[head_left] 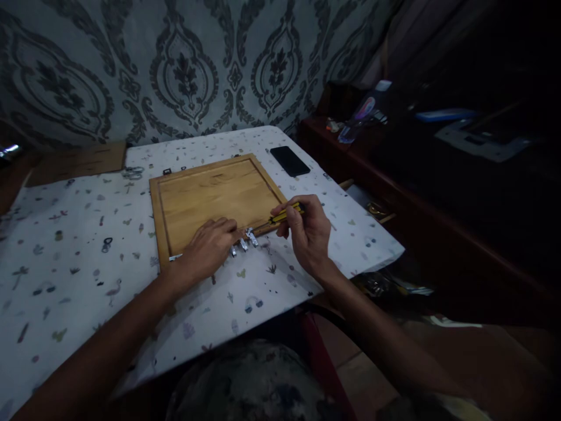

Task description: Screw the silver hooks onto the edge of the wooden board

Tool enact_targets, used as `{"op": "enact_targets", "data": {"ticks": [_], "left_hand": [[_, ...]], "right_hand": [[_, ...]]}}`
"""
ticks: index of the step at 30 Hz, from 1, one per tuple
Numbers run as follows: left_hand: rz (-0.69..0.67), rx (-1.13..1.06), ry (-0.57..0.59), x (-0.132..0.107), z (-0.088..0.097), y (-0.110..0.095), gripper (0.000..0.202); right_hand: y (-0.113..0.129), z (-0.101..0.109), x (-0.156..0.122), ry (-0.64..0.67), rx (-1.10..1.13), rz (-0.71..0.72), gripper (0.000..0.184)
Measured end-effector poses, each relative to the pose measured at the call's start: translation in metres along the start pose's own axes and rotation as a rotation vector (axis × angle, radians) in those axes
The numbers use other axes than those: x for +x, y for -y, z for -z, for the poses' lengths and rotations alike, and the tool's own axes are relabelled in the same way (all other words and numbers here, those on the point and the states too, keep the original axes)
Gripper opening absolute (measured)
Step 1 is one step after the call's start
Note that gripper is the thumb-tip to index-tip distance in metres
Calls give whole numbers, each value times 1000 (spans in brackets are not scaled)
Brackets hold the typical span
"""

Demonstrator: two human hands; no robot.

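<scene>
Where the white printed tablecloth (83,304) meets the far left edge, a brown cardboard sheet (79,164) lies beside the wall, seemingly set aside to leave room. Next, a framed wooden panel (214,196) lies flat on the table, probably so that the tabletop backs it under pressure; its near edge faces the person, within easy reach of both hands. A small silvery fitting (175,257) sits at its near left corner. The left hand (213,242) rests palm down on the near edge, fingers bent and close together, apparently steadying the work; whether its fingertips pinch anything, I cannot tell. Just right of them, hinge-like metal fittings (243,244) overhang that edge. The right hand (310,234) pinches a yellow-and-black screwdriver (284,214) between thumb and fingers, its shaft angled left towards the fittings, a grip suited to fine turning; tip contact is unclear. Farther right, a black smartphone (290,161) lies beyond the panel, clear of both arms.
</scene>
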State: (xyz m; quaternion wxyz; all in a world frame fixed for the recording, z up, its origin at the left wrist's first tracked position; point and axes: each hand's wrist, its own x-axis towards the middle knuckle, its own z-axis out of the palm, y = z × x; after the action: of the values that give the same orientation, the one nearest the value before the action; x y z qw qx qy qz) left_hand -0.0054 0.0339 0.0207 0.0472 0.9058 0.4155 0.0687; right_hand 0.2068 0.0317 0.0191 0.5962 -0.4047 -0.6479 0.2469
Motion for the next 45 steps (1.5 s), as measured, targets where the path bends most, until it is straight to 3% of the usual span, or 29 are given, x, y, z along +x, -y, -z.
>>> {"op": "enact_targets", "data": {"ticks": [10, 17, 22, 27, 35, 45], "left_hand": [[5, 3, 46, 0, 5, 2, 39], [-18, -13, 33, 4, 13, 2, 29], [66, -48, -74, 5, 3, -10, 45], [136, 11, -163, 4, -8, -20, 45], [240, -42, -158, 4, -8, -27, 35], [265, -60, -143, 5, -8, -30, 31]], "right_hand": [[1, 1, -1, 14, -6, 36, 23], [-3, 2, -2, 11, 7, 27, 24], [-3, 3, -3, 11, 10, 29, 22], [-3, 4, -4, -2, 22, 38, 21], [-3, 4, -6, 4, 12, 30, 19], [-1, 4, -2, 17, 52, 1, 21]]}}
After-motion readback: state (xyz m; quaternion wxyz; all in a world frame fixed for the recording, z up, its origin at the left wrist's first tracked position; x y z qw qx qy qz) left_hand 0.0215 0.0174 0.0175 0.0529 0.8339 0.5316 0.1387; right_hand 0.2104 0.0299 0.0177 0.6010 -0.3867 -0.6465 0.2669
